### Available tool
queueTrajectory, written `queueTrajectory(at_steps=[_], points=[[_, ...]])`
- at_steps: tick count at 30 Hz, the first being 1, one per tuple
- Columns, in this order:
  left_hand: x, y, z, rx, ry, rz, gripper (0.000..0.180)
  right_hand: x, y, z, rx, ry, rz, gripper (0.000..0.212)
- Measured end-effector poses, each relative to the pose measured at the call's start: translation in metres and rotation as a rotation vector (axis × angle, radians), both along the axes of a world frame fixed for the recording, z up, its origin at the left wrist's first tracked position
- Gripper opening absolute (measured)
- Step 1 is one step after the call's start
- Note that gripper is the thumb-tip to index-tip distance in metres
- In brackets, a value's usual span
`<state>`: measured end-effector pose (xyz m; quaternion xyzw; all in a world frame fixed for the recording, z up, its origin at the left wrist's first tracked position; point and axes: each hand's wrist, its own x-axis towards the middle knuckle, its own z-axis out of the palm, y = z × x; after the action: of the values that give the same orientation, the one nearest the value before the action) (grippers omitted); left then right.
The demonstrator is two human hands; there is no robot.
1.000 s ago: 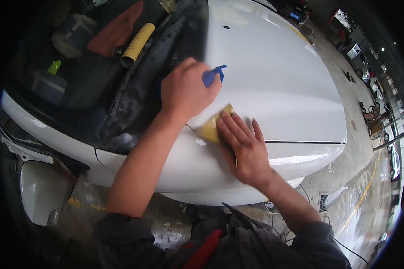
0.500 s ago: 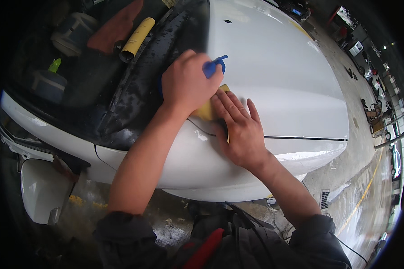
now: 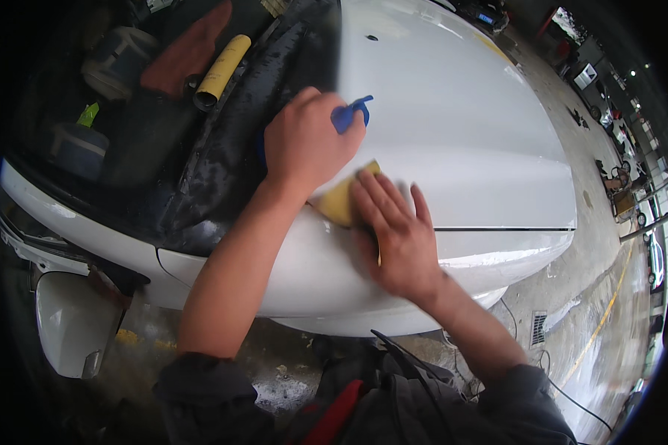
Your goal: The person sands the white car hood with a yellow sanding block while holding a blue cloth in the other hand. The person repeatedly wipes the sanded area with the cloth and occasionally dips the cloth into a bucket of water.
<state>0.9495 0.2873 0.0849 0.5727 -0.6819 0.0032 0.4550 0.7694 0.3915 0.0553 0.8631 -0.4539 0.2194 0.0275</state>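
Observation:
My left hand (image 3: pixel 308 141) is closed around a blue object (image 3: pixel 349 115). A rounded end with a thin stem shows past its fingers; its kind is hidden by the grip. The hand hovers over the seam between the black windshield base and the white car hood (image 3: pixel 453 126). My right hand (image 3: pixel 401 230) presses a yellow sheet of what looks like sandpaper (image 3: pixel 339 202) onto the white fender (image 3: pixel 312 274), beside the hood edge. Its fingers lie over the sheet, and the thumb is mostly hidden below.
A yellow cardboard tube (image 3: pixel 223 70) and a reddish-brown piece (image 3: pixel 189 52) lie on or behind the windshield. A white side mirror (image 3: pixel 74 322) sticks out at lower left. Cables (image 3: pixel 579 411) and a drain grate (image 3: pixel 539 326) are on the wet floor at right.
My right hand has slid slightly toward me with the yellow sheet, baring more of it and widening the gap between my hands. My left hand keeps its grip, nearly in place.

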Motion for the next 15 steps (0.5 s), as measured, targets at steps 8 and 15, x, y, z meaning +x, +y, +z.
queueTrajectory(at_steps=[8,15], points=[[0.004,0.002,0.004,0.033,0.006,-0.002,0.025,0.013,0.030,-0.018,0.063,0.025,0.018,0.084],[0.004,0.004,0.000,0.037,0.012,-0.011,0.024,0.017,0.039,-0.019,0.106,-0.058,0.025,0.078]])
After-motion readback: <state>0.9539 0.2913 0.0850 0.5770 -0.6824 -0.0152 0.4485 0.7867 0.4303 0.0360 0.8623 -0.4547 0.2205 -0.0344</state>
